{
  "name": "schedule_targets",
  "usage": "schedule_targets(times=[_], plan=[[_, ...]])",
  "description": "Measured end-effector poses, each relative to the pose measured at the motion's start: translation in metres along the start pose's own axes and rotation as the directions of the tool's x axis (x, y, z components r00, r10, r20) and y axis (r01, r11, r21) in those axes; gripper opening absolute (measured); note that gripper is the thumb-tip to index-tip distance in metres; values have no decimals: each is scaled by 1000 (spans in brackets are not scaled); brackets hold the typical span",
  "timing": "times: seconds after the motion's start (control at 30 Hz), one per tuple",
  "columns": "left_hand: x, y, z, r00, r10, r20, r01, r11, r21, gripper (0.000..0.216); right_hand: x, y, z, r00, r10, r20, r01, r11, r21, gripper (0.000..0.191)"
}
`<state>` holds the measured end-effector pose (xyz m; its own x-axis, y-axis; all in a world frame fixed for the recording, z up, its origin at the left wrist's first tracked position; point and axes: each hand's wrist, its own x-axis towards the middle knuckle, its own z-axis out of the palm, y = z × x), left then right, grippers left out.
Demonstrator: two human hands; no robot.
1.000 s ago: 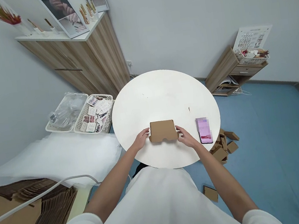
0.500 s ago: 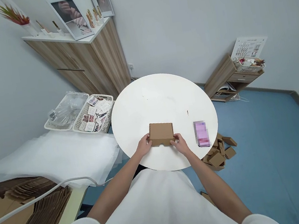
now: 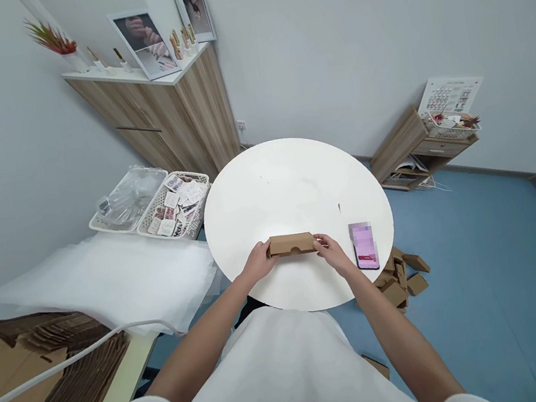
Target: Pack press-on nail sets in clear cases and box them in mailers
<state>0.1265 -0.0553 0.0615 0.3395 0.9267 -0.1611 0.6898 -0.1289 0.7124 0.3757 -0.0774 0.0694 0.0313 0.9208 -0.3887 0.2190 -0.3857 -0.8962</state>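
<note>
A small brown cardboard box [image 3: 292, 243] is held over the near part of the round white table [image 3: 290, 184], turned so its narrow front side with a thumb notch faces me. My left hand [image 3: 258, 263] grips its left end with the fingers curled. My right hand [image 3: 332, 252] grips its right end the same way. A phone [image 3: 365, 245] with a pink screen lies flat on the table just right of my right hand.
Several small cardboard boxes [image 3: 400, 272] lie on the blue floor right of the table. Two white baskets [image 3: 148, 201] sit on a white-covered bed at left. Flat cardboard sheets [image 3: 35, 387] are stacked at lower left. A wooden cabinet [image 3: 176, 114] stands behind.
The box has been tipped up between both hands, from showing its broad top face to showing its narrow front side. The camera view shifted slightly.
</note>
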Motion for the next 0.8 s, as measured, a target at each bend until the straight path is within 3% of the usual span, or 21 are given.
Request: schedule_targets(times=[0.13, 0.3, 0.4, 0.6, 0.8], plan=[[19, 0, -3, 997, -68, -30, 70, 996, 55, 20, 13, -11, -8, 998, 4, 70, -2, 999, -40, 57], [37, 4, -4, 985, -109, -135, 124, 986, 109, 29, 31, -18, -7, 999, -35, 36, 41, 986, -162, 45], [42, 7, -7, 982, -131, -138, 149, 981, 125, 30, 38, -23, -5, 998, -65, 15, 67, 969, -238, 36], [44, 6, -10, 984, -129, -123, 142, 984, 106, 40, 39, -33, -5, 991, -111, 79, 131, 935, -328, 27], [42, 2, -11, 986, -64, -153, 70, 997, 34, 41, 40, -34, -7, 994, -74, 85, 93, 966, -243, 27]])
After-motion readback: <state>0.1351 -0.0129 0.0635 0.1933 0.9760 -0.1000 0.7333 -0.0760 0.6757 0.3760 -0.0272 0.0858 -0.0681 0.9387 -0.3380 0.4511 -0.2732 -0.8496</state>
